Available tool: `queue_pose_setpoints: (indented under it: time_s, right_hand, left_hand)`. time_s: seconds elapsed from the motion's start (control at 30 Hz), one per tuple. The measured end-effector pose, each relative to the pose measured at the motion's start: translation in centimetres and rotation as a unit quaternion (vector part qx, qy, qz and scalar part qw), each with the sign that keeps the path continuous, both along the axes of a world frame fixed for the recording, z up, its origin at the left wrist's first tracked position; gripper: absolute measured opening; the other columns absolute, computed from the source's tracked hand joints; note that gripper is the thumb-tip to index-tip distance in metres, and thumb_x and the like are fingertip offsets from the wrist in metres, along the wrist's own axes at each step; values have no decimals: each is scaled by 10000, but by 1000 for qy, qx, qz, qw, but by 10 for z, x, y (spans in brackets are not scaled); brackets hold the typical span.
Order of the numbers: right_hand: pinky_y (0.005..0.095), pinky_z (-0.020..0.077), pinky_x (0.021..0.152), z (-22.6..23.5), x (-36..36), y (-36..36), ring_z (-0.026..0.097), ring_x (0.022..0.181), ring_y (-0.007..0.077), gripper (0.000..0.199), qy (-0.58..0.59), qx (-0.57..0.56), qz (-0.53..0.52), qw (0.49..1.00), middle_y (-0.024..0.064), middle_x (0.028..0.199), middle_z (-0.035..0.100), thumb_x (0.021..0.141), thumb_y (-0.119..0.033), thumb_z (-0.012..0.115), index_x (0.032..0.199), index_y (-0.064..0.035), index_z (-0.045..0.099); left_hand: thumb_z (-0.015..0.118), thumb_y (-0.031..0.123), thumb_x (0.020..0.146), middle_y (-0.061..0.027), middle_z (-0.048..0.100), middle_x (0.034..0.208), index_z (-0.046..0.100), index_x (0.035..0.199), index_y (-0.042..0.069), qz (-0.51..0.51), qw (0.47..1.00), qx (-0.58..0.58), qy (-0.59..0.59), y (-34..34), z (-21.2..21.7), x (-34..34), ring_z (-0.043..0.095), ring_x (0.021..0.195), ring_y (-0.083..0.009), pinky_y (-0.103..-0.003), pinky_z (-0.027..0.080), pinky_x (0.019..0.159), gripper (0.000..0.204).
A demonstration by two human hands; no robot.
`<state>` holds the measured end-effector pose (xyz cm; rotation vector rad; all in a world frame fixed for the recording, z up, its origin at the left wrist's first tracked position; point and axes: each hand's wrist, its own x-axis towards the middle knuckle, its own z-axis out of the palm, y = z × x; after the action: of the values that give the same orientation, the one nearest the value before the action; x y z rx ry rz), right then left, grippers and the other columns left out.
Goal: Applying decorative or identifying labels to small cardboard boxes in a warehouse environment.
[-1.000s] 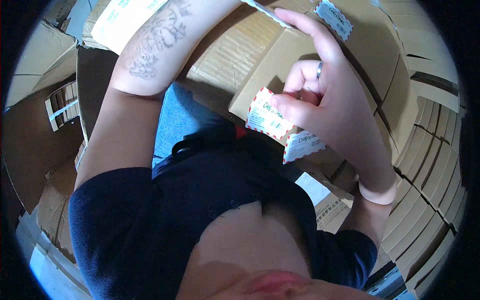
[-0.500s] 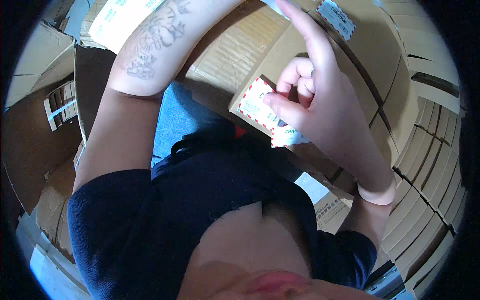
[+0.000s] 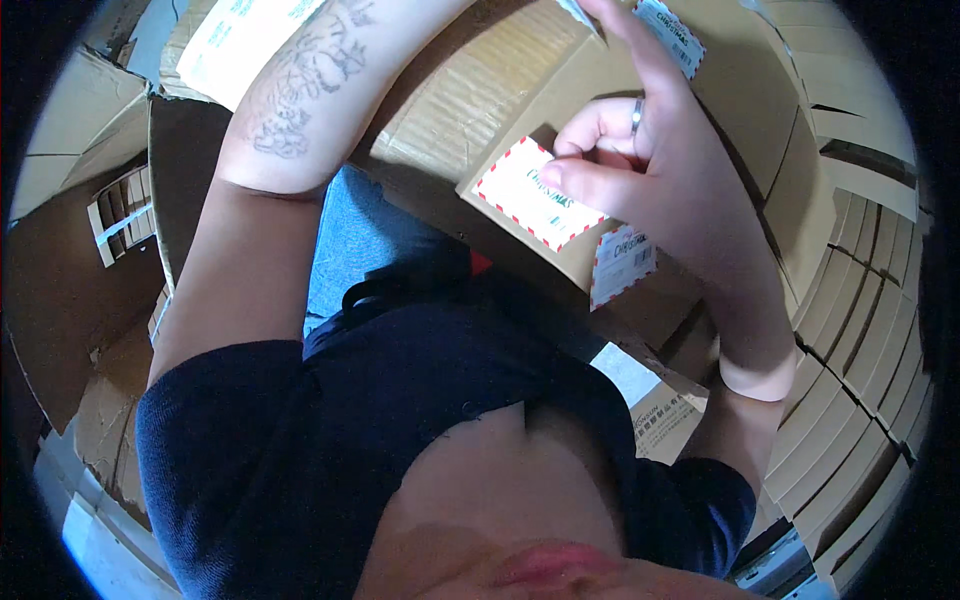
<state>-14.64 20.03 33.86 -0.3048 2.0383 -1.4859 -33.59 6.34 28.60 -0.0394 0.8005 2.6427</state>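
My right hand (image 3: 655, 165) is over the top of a brown cardboard box (image 3: 535, 118). Its index finger stretches toward the upper edge, the other visible fingers curl, and the thumb tip rests on a white label (image 3: 535, 205) with a red-striped border. A similar label (image 3: 625, 265) shows under the heel of this hand, past the box edge; what holds it there is hidden. By the index fingertip is a pale slip (image 3: 577, 14), cut off by the picture's top. My left forearm (image 3: 305, 85) reaches out past that edge, so my left hand is not visible.
Another striped label (image 3: 672, 38) is on cardboard at the upper right. White printed paper (image 3: 245, 45) lies at the upper left. Stacked flat cartons (image 3: 850, 400) line the right side. An open carton (image 3: 85, 290) stands at the left, and a printed carton (image 3: 665, 425) is near my right elbow.
My right hand has shifted slightly up and right, uncovering more of the label under the thumb. The label beneath its heel has moved right and turned.
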Motion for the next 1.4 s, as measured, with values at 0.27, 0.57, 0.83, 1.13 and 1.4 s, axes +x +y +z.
queue_pose_setpoints:
  time_s: [0.27, 0.57, 0.83, 1.13, 1.4]
  right_hand:
    - [281, 520, 640, -7, -4, 1, 640, 708, 138, 868, 3, -72, -58, 996, 139, 797, 663, 805, -8, 690, 1492, -53, 161]
    - [207, 456, 636, 28, -7, -18, 586, 676, 87, 1082, -105, -34, 10, 994, 110, 768, 642, 815, 17, 681, 1505, -37, -152]
    - [211, 454, 618, 18, -8, -14, 583, 658, 89, 1101, -85, 37, -7, 996, 108, 763, 637, 815, 17, 677, 1501, -54, -182]
    - [213, 443, 599, 17, -8, -16, 567, 633, 80, 1057, -80, 68, -18, 994, 91, 736, 622, 820, 6, 669, 1514, -54, -127]
    - [214, 435, 588, 19, -7, -21, 558, 620, 77, 1034, -80, 31, -32, 996, 76, 722, 613, 822, 10, 654, 1523, -68, -102]
  left_hand:
    - [482, 105, 977, -51, 579, 655, 518, 843, 24, 47, 999, -15, 0, -4, -3, -13, 606, 585, -131, -308, 624, 671, 161]
    - [460, 85, 980, -54, 567, 662, 511, 845, 4, 64, 998, -25, -10, -16, 6, -2, 592, 575, -126, -298, 628, 660, 166]
    - [455, 83, 983, -54, 563, 663, 508, 841, 0, 18, 1000, -5, 11, -1, -4, -14, 583, 566, -135, -311, 629, 675, 173]
    - [457, 66, 976, -56, 562, 657, 510, 823, -2, 12, 1000, 1, -13, 4, -1, -10, 584, 567, -133, -312, 631, 672, 176]
    - [472, 68, 972, -58, 565, 667, 515, 817, -3, -3, 1000, 14, 2, -3, -4, -10, 585, 576, -133, -318, 632, 674, 176]
